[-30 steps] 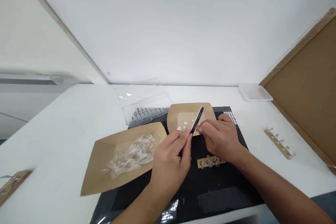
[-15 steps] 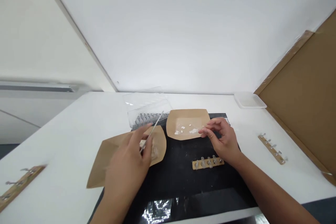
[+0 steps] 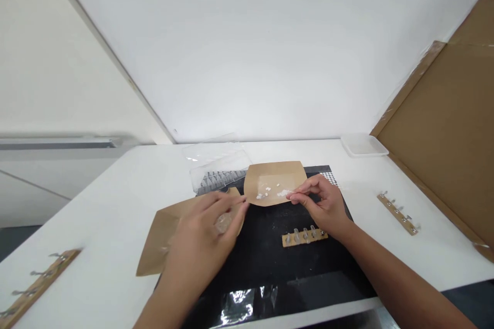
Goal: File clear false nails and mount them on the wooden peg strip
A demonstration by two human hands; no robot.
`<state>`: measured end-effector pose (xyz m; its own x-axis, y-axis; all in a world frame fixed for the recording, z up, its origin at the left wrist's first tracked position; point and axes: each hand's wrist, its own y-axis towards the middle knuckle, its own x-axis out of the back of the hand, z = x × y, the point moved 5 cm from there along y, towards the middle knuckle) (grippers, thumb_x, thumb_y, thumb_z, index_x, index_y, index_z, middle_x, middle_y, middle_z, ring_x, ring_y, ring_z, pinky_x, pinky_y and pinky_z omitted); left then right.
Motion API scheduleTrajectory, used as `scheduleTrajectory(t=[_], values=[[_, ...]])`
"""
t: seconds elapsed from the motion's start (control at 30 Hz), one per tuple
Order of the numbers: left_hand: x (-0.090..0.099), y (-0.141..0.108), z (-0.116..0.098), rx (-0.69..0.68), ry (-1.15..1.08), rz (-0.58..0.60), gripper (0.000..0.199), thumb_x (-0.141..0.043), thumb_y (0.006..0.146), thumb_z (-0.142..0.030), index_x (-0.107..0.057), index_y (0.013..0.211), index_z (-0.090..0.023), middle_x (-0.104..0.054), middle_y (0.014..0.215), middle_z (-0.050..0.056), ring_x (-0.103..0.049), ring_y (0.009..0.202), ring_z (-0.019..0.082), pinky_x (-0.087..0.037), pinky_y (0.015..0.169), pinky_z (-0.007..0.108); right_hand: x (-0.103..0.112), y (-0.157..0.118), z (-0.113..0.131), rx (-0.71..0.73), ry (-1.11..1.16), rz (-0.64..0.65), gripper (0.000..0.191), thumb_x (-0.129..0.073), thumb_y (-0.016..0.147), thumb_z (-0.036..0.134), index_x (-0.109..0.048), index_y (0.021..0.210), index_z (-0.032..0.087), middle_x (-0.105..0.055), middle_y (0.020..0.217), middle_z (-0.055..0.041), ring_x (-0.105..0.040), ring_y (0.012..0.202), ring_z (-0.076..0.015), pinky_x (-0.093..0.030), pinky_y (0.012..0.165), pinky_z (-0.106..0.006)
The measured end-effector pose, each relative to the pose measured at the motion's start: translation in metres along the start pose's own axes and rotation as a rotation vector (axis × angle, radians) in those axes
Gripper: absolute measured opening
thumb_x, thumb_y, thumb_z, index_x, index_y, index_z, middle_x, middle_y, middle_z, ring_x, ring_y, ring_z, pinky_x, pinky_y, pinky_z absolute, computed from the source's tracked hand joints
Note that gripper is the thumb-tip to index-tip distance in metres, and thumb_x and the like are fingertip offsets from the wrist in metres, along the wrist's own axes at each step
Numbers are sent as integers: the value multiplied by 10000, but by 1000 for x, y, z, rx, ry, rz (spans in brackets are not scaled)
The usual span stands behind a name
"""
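Fingertips (image 3: pixel 292 196) of the right hand (image 3: pixel 328 208) are meeting in a narrow pinch, right of center in the frame; cannot tell whether anything is sitting between them. They are hovering at the right edge of the small tray (image 3: pixel 272 168), near its white bits (image 3: pixel 281 193). Left hand (image 3: pixel 200 239), slightly blurred, is reaching in from the lower left, its thumb and forefinger coming together narrowly beside the small tray's left edge; a dark spot is showing at the tips, identity unclear. Its palm is covering part of the large tray (image 3: pixel 150 249), left of center, where clear plastic pieces (image 3: pixel 223 222) are showing between thumb and fingers.

Black mat (image 3: pixel 254 262) is lying under the center. On it, below the right hand, one wooden strip (image 3: pixel 284 241) is bearing a row of clear pieces. Clear plastic case (image 3: pixel 198 169) is lying behind the large tray, partly over the mat; a white-dotted patch (image 3: pixel 329 178) is showing at the mat's upper right corner.

Farther out, a strip with metal hooks (image 3: pixel 397 213) is lying at right, a similar strip (image 3: pixel 42 285) at lower left. Translucent container (image 3: pixel 365 147) is resting beside the cardboard panel (image 3: pixel 443 113).
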<state>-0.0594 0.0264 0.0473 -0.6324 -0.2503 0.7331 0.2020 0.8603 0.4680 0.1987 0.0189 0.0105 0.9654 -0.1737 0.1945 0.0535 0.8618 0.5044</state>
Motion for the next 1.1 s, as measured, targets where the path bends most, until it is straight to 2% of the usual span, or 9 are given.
scheduleTrajectory(t=[0.07, 0.17, 0.33, 0.47, 0.63, 0.83, 0.97, 1.1], values=[[-18, 14, -25, -15, -260, 181, 306, -605, 990, -489, -800, 1067, -267, -768, 1011, 50, -713, 792, 197, -588, 623, 290, -1, -1, -1, 38, -36, 1, 193, -796, 940, 336, -619, 926, 260, -811, 866, -14, -815, 796, -211, -644, 737, -353], [-38, 29, -44, 0, -480, 330, 282, -655, 966, -470, -797, 1111, -275, -767, 1075, 53, -728, 850, 182, -546, 520, 211, -2, -2, 0, 109, -114, 13, 177, -800, 941, 321, -631, 941, 271, -806, 854, -2, -805, 788, -207, -623, 728, -353], [-51, 32, -41, 9, -605, 392, 206, -683, 961, -407, -833, 1036, -287, -780, 1002, 43, -718, 819, 160, -433, 424, 152, -4, -1, 9, 202, -202, 32, 164, -783, 960, 312, -626, 934, 271, -812, 847, 22, -772, 729, -172, -551, 713, -336], [-54, 28, -36, 75, -688, 457, 201, -673, 964, -399, -835, 980, -282, -769, 950, 30, -630, 611, 102, -358, 347, 135, -6, 0, 17, 255, -277, 52, 150, -761, 982, 329, -639, 920, 268, -812, 806, 57, -729, 671, -145, -475, 715, -339], [-59, 22, -29, 240, -800, 551, 282, -680, 947, -480, -812, 923, -233, -733, 954, 38, -472, 438, 46, -381, 351, 170, -10, -2, 21, 302, -290, 75, 122, -739, 999, 330, -659, 920, 283, -816, 823, 68, -716, 643, -142, -438, 719, -356], [-57, 20, -25, 296, -865, 558, 282, -726, 913, -478, -812, 806, -231, -722, 801, 36, -499, 603, 117, -450, 526, 225, -16, -6, 24, 282, -252, 93, 125, -737, 1002, 356, -660, 930, 290, -819, 803, 76, -708, 607, -139, -442, 730, -368], [-61, 18, -23, 359, -945, 591, 289, -739, 891, -490, -809, 775, -235, -745, 815, 38, -493, 600, 116, -429, 535, 238, -16, -6, 25, 265, -224, 100, 106, -744, 998, 327, -661, 939, 296, -821, 814, 83, -711, 618, -141, -439, 747, -371], [-64, 16, -17, 401, -951, 568, 291, -751, 874, -507, -810, 791, -235, -764, 847, 49, -558, 643, 132, -489, 595, 264, -14, -5, 23, 254, -216, 80, 104, -737, 997, 301, -654, 937, 293, -812, 823, 74, -714, 652, -148, -441, 740, -372]])
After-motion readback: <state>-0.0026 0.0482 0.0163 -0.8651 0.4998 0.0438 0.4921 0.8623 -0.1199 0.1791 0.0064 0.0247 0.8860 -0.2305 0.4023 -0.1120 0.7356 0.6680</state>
